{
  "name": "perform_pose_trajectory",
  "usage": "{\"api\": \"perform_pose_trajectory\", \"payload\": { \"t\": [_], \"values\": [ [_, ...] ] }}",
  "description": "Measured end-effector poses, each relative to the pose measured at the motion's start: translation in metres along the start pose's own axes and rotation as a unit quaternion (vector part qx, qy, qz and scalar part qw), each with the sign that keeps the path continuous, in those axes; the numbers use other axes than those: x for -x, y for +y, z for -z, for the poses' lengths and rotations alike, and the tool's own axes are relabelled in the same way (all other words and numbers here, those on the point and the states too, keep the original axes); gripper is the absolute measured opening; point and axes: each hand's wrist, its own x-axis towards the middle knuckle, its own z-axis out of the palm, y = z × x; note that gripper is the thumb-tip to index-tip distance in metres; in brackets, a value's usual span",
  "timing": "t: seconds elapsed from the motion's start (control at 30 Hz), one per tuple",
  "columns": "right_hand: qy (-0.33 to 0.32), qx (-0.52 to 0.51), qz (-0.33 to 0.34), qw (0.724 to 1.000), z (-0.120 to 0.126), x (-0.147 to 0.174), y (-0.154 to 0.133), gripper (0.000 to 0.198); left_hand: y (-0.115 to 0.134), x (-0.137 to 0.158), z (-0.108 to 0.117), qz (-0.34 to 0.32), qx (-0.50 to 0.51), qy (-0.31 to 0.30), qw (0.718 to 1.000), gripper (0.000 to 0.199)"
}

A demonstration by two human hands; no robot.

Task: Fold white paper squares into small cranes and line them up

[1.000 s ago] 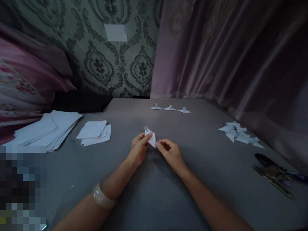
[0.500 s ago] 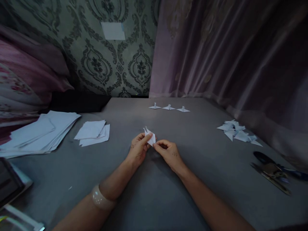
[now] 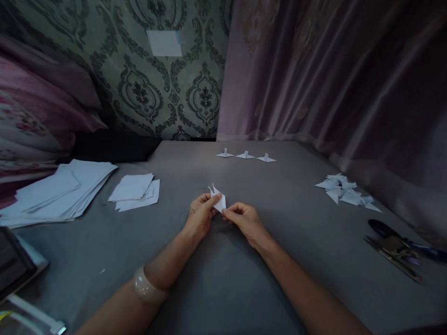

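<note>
A small white folded-paper figure [image 3: 219, 203] is held up over the middle of the grey table, two thin points sticking up at its top left. My left hand [image 3: 201, 215] grips it, the thumb lying across its front and the fingers behind. Thumb and forefinger of my right hand [image 3: 244, 219] pinch its lower right corner. The fingers hide part of the paper's lower edge. Farther back stand three finished-looking folded paper cranes [image 3: 245, 155] in a row with wings spread.
More folded paper pieces [image 3: 344, 190] lie heaped at the right. Small paper squares [image 3: 134, 190] and larger white sheets [image 3: 66, 188] are stacked at the left. Dark-handled tools [image 3: 398, 246] lie near the right edge; a dark-screened device [image 3: 16, 265] stands at the lower left.
Almost nothing differs. My right hand's fingers have shifted very slightly at the paper's lower corner, while my left hand keeps the same hold.
</note>
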Motion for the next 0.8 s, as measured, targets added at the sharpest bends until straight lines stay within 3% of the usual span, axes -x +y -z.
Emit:
{"api": "perform_pose_trajectory", "payload": {
  "t": [0.2,0.43,0.57,0.67,0.8],
  "values": [
    [-0.012,-0.08,-0.079,0.994,0.003,-0.002,-0.002,0.027,0.001,0.0,0.001,0.002,-0.012,0.005,1.0,0.029],
    [-0.095,-0.086,-0.146,0.981,0.015,-0.005,-0.003,0.023,0.002,0.001,0.001,0.027,-0.041,-0.016,0.999,0.031],
    [-0.056,-0.142,-0.153,0.976,0.016,-0.005,-0.003,0.022,0.002,0.004,-0.003,0.044,-0.013,-0.067,0.997,0.028],
    [-0.047,-0.193,-0.152,0.968,0.014,-0.005,-0.002,0.025,0.001,0.01,-0.007,0.018,-0.018,-0.081,0.996,0.029],
    [-0.069,-0.234,-0.163,0.956,0.011,-0.004,-0.002,0.024,-0.001,0.02,-0.014,-0.022,-0.029,-0.052,0.998,0.028]
  ]
}}
